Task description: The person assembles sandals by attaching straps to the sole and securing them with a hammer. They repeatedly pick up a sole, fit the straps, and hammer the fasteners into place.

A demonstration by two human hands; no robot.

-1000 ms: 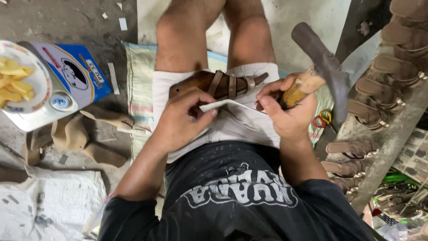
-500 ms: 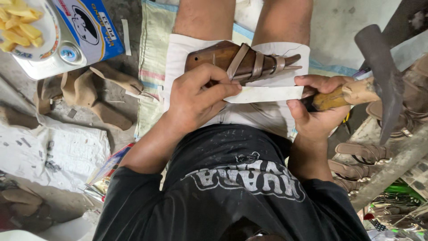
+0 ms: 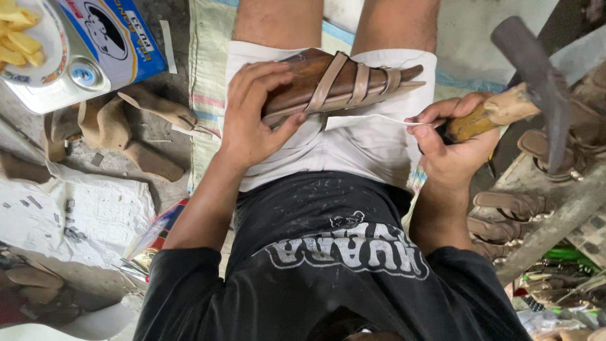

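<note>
Brown wooden shoe last (image 3: 328, 82) with 3 tan straps, lying sideways across the lap. Wooden-handled hammer (image 3: 530, 95) with dark head, raised beside it. Thin white strip (image 3: 369, 119) just below the last.

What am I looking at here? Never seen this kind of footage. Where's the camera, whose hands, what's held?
There is no machine: a person works with two bare hands, filmed by a camera worn on the head that looks down over the chest and lap. That is why the black printed shirt fills the bottom of the single view.

The left hand grips a brown strapped sandal on a wooden shoe form, which rests across the lap on white shorts. The right hand holds a hammer with a wooden handle and dark metal head, and its fingertips also pinch a thin white strip that runs toward the sandal.

On the floor to the left lie bare tan wooden shoe forms, a blue and white printed box and white paper sheets. More brown sandals lie at the right.
</note>
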